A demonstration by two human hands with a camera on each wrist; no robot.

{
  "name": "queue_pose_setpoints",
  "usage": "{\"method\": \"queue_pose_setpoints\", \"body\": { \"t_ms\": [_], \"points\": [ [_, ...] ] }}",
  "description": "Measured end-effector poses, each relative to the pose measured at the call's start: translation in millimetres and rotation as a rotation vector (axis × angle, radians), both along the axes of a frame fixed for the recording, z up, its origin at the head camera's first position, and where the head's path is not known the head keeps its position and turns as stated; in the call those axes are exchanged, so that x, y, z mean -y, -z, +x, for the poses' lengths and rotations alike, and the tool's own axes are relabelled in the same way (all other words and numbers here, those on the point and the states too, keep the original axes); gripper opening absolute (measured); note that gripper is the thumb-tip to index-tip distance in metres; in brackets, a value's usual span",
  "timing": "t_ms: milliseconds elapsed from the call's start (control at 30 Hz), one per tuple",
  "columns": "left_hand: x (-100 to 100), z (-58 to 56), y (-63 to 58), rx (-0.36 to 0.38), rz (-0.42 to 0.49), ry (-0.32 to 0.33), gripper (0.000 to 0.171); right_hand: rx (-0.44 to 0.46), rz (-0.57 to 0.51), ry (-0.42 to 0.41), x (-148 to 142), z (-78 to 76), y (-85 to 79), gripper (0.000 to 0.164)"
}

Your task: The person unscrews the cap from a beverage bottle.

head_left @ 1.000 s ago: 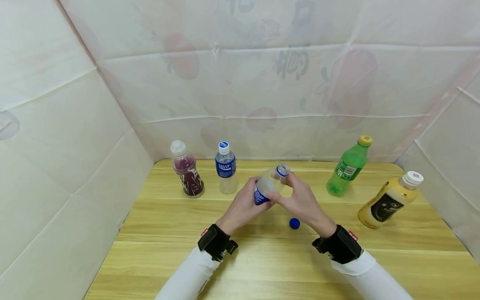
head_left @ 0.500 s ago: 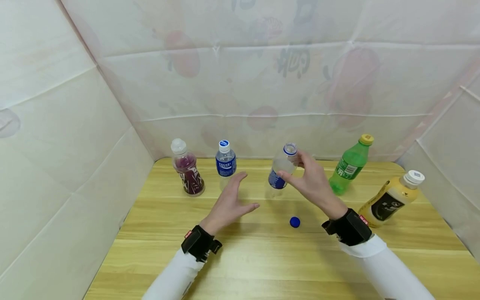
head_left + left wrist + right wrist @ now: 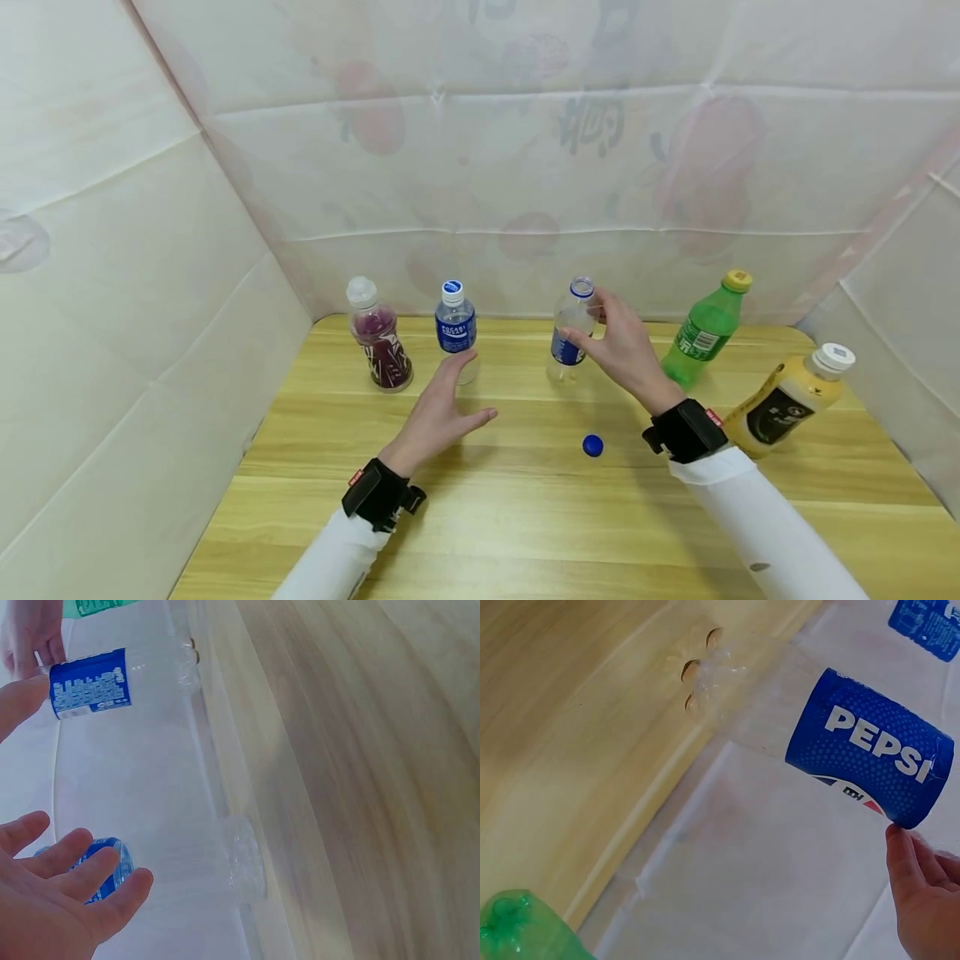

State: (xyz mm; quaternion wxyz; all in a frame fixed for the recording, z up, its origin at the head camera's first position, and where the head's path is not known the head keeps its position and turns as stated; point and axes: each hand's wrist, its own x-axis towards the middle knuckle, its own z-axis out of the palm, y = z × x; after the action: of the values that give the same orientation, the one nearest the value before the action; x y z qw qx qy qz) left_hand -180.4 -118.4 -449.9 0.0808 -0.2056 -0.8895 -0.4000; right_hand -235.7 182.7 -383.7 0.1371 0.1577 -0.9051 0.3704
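Note:
My right hand (image 3: 624,350) holds a clear, capless Pepsi bottle (image 3: 573,321) with a blue label, thumb on the near side and fingers behind. The bottle stands upright at the back of the table; its label shows large in the right wrist view, with the fingertips (image 3: 900,844) at its upper end. My left hand (image 3: 435,417) hovers with spread fingers, holding nothing, in front of a white-capped Pocari Sweat bottle (image 3: 455,325). In the left wrist view this left hand (image 3: 67,889) overlaps that bottle's label. A blue cap (image 3: 592,445) lies on the table between the hands.
A purple drink bottle (image 3: 384,350) stands at the back left. To the right are a green bottle (image 3: 705,329) with a yellow cap and a yellow drink bottle (image 3: 787,400) with a white cap. Hanging cloth (image 3: 480,183) walls the wooden table (image 3: 510,533).
Both hands held the Pepsi bottle at first, tilted. The left hand let go and moved left; the right hand carried the bottle back and set it upright on the table.

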Motion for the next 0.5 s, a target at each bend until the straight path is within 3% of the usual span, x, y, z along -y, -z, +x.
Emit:
{"method": "queue_pose_setpoints", "body": {
  "t_ms": [300,500],
  "points": [
    [6.9,2.9,-0.5,-0.044,0.016,-0.03,0.087,0.023,-0.037,0.004,0.0,-8.7,7.5,0.079],
    [9.0,-1.2,1.8,-0.191,0.107,-0.064,0.08,0.029,-0.045,0.001,-0.1,-10.0,9.8,0.083]
  ]
}}
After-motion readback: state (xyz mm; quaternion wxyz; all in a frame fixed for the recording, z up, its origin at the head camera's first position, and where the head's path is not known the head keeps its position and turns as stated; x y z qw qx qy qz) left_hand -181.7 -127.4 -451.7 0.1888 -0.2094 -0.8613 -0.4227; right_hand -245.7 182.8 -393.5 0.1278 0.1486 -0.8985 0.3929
